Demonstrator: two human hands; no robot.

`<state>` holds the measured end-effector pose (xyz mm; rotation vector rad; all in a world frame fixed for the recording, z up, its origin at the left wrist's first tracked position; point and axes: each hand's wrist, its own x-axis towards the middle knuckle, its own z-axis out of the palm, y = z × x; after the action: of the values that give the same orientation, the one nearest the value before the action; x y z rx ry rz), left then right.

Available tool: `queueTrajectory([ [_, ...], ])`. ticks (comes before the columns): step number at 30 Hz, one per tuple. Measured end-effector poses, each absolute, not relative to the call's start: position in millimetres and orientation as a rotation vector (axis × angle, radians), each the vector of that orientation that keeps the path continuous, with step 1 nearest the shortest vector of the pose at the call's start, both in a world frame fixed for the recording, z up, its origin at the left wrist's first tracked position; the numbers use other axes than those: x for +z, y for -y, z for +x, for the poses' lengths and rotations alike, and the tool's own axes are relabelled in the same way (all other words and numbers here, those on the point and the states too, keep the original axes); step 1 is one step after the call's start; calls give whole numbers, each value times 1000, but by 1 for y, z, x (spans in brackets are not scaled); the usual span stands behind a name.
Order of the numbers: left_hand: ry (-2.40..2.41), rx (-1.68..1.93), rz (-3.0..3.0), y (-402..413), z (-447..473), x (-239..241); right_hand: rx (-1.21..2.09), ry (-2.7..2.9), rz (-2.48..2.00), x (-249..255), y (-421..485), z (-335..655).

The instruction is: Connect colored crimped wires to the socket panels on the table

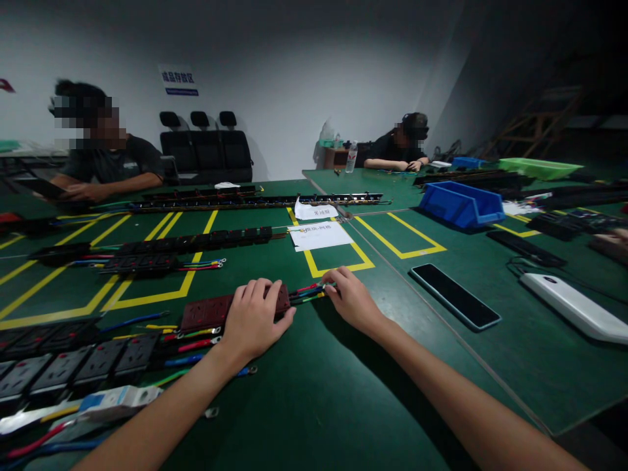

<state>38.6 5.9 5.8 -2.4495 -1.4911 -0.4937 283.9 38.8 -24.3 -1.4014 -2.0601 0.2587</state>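
Green table (314, 405) carried rows of parts. On it the left hand (255, 320) pressed the socket strip (206, 313), grip closed over its right end, seemingly to steady it, while the right hand (350, 301) pinched the wires (307, 291) leaving that end.

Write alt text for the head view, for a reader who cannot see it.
On a green table, the person's left hand holds down a dark red socket strip while the right hand pinches the coloured wires at its right end. Black socket strips lie to the left, a phone to the right; two other people sit at the far side.
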Motion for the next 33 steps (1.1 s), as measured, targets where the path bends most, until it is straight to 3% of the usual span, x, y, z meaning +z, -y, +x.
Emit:
queueTrajectory([
  [20,1481,-519,-2452,-6,38,5,262,1997,-1438,-18,-36,283],
  [33,1475,-520,-2442,-6,38,4,396,2007,-1052,-7,-26,278],
])
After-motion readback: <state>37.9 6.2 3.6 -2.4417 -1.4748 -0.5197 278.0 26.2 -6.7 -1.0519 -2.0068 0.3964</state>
